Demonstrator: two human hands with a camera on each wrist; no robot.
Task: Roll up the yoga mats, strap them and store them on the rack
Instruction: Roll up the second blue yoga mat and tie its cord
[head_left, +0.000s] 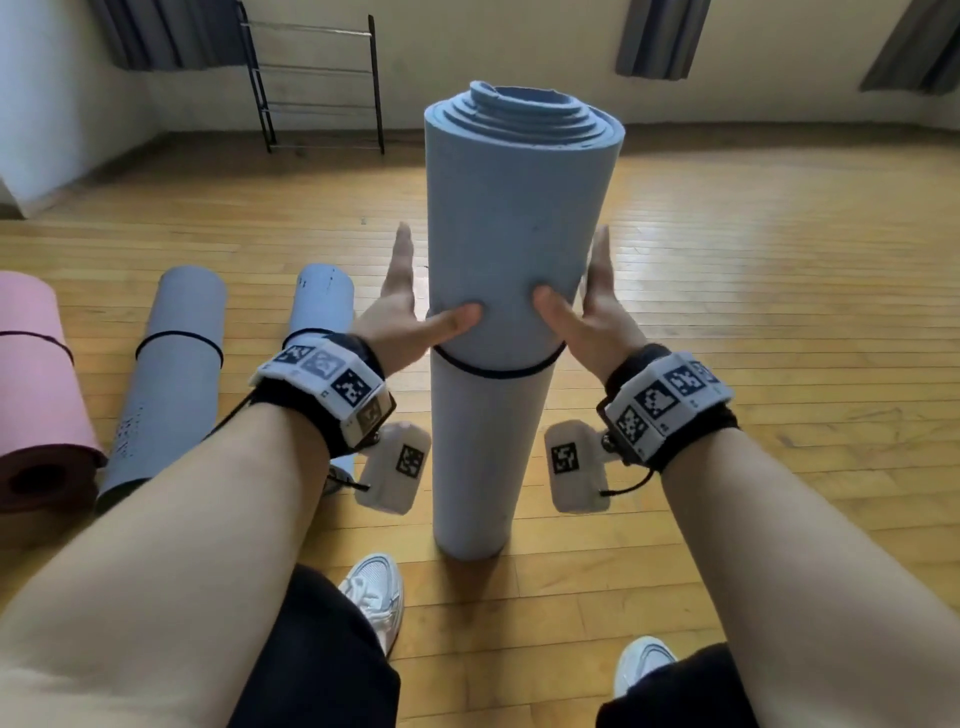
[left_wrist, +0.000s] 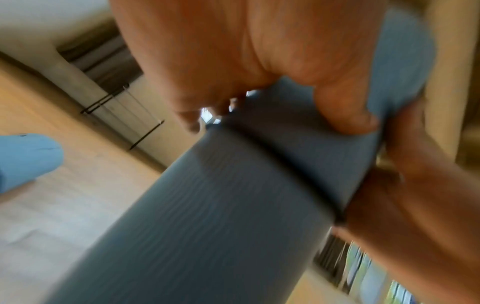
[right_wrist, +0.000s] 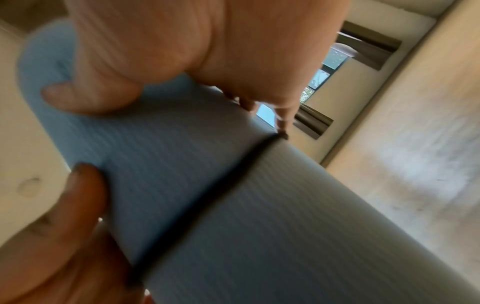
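Observation:
A rolled light-blue yoga mat (head_left: 511, 218) stands upright on the wooden floor in front of me. A thin black strap (head_left: 493, 370) circles its middle. My left hand (head_left: 402, 312) presses flat on the mat's left side with straight fingers, its thumb lying on the front just above the strap. My right hand (head_left: 595, 312) mirrors it on the right side. The left wrist view, blurred, shows the mat (left_wrist: 207, 205), the strap (left_wrist: 298, 168) and my left thumb on the mat. In the right wrist view the strap (right_wrist: 207, 195) crosses the mat (right_wrist: 259, 205) below my right hand (right_wrist: 155, 41).
Three rolled, strapped mats lie on the floor at my left: pink (head_left: 36, 389), grey (head_left: 171, 374) and blue (head_left: 319, 306). A black metal rack (head_left: 317, 83) stands against the far wall. My white shoes (head_left: 376, 592) are near the mat's base.

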